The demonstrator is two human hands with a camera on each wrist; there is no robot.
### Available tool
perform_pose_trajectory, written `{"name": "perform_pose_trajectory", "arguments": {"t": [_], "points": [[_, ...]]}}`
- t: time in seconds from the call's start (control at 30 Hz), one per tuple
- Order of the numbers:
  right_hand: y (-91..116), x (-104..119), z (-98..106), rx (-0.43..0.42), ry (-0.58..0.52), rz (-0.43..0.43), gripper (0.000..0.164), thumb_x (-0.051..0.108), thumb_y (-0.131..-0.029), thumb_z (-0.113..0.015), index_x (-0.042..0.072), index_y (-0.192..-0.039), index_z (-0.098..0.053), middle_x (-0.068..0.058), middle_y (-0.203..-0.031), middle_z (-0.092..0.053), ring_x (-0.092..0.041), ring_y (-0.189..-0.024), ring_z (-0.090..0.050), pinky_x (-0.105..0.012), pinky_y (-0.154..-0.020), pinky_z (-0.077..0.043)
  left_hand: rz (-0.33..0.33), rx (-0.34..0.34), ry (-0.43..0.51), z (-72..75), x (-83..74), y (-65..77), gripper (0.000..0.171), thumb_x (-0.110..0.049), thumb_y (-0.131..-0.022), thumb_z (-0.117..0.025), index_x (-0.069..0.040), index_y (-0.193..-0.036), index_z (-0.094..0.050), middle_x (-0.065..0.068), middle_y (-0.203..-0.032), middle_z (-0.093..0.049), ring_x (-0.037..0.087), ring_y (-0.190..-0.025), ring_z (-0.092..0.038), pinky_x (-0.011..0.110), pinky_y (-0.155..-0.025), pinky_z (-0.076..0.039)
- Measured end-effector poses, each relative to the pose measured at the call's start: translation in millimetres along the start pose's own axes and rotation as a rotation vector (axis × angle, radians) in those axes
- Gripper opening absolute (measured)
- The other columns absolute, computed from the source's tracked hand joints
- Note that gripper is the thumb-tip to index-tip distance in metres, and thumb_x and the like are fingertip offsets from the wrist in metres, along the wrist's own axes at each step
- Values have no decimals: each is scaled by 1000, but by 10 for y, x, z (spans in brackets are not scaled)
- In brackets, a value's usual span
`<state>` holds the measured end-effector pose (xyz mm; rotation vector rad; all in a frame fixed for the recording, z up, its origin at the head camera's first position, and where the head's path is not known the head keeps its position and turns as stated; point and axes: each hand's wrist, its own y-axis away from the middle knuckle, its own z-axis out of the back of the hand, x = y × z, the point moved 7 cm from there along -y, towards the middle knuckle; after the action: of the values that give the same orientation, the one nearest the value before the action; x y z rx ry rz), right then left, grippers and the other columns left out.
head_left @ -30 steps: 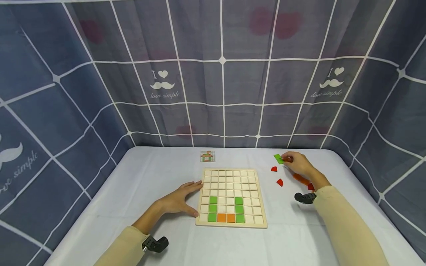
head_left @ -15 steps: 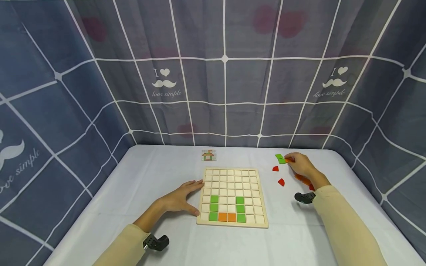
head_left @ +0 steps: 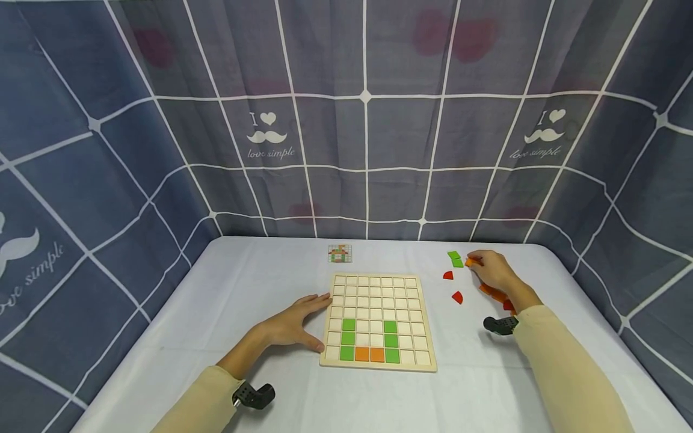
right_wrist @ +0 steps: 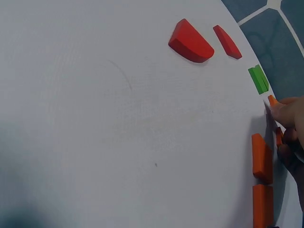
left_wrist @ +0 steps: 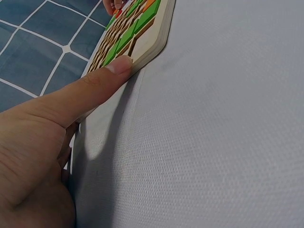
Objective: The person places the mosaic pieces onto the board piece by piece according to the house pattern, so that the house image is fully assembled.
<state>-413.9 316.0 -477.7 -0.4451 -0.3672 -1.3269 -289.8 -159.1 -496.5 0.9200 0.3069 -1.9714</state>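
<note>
In the head view a square wooden grid board (head_left: 360, 303) lies on the white table, with green and orange square tiles set in its lower rows. My left hand (head_left: 289, 323) rests at the board's left edge, fingers spread and thumb touching the side; the left wrist view shows the thumb (left_wrist: 90, 90) against the rim. At the right, my right hand (head_left: 491, 269) pinches an orange piece (head_left: 471, 262) close to the table. Two green pieces (head_left: 456, 259) lie just left of it. Its fingers partly hide the orange piece, so the piece's exact shape cannot be told.
Two red rounded wedges (head_left: 457, 297) lie between the board and my right hand. More orange pieces (right_wrist: 262, 159) sit in a row under the right wrist, with red beside them. A small pattern card (head_left: 340, 253) lies behind the board. Gridded curtains (head_left: 335, 132) enclose the table.
My right hand has drawn slightly right, away from the green pieces, with the orange piece in its fingers. The left hand stays at the board's edge.
</note>
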Motion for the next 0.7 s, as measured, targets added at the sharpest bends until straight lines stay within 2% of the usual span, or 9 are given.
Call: {"name": "perform_pose_trajectory", "arguments": {"t": [0.17, 0.3, 0.5, 0.7], "points": [[21, 49, 56, 1, -33, 3, 38, 5, -103, -60, -13, -136, -58, -34, -134, -58, -49, -122, -52, -65, -109, -38, 0, 3, -1, -3, 9, -3, 111, -40, -70, -96, -17, -162, -37, -4, -170, -24, 36, -156, -10, 69, -118, -14], [4, 197, 60, 11, -39, 52, 36, 2, -102, -59, -13, -135, -58, -33, -131, -60, -47, -119, -55, -64, -106, -42, 1, 3, -5, 0, 17, -4, 112, -41, -71, -95, -17, -163, -36, -4, -170, -24, 36, -156, -10, 68, -118, -15], [-17, 520, -2, 21, -53, 154, 33, -1, -101, -60, -13, -132, -60, -28, -124, -63, -44, -112, -59, -60, -101, -48, 10, 1, -7, 3, 27, 2, 113, -42, -69, -96, -18, -162, -37, -4, -170, -25, 35, -156, -11, 68, -118, -16], [6, 890, -93, 38, -77, 257, 33, -2, -100, -60, -13, -131, -61, -25, -125, -64, -40, -113, -61, -57, -98, -51, 1, 1, 0, -3, 12, -5, 113, -41, -69, -96, -17, -162, -37, -3, -170, -25, 36, -156, -11, 68, -118, -15]]}}
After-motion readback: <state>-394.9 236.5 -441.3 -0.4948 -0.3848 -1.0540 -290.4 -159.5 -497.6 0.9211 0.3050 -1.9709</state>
